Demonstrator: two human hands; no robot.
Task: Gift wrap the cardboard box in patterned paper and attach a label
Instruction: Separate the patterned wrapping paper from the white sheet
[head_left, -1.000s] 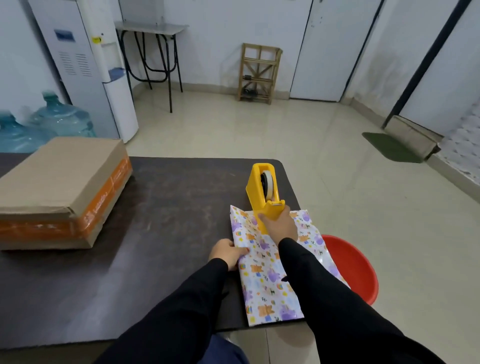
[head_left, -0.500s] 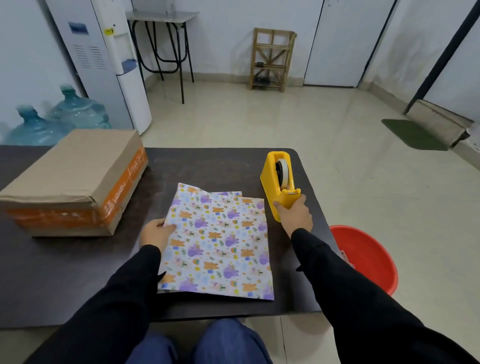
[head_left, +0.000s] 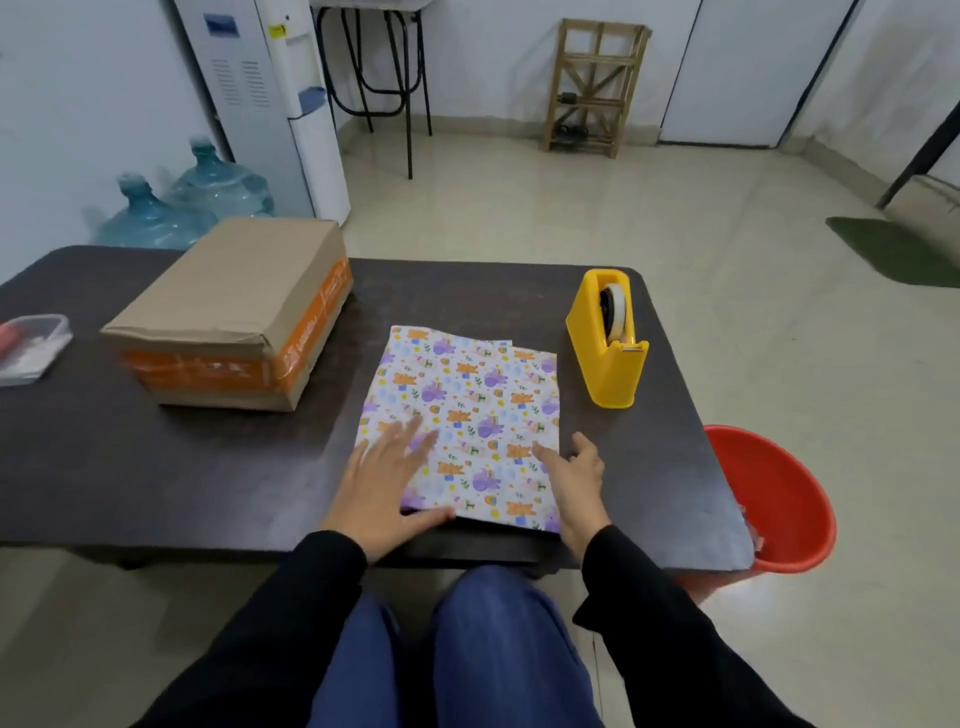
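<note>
A folded sheet of patterned paper (head_left: 467, 410) with purple and orange animals lies flat on the dark table (head_left: 208, 467), near the front edge. My left hand (head_left: 382, 488) rests flat on its near left corner, fingers spread, slightly blurred. My right hand (head_left: 576, 480) touches the paper's near right edge with fingers apart. The cardboard box (head_left: 234, 312), sealed with orange tape, stands on the table to the left of the paper. A yellow tape dispenser (head_left: 608, 343) stands upright just right of the paper, apart from both hands.
A clear plastic container (head_left: 31, 348) sits at the table's left edge. A red bucket (head_left: 774, 499) stands on the floor by the table's right corner. Water bottles (head_left: 182, 202), a water dispenser (head_left: 270, 98) and a wooden rack (head_left: 595, 85) lie beyond the table.
My right hand let go of the yellow tape dispenser and came back to the paper's right edge. My left hand moved onto the paper's near left corner. The view shifted right and closer.
</note>
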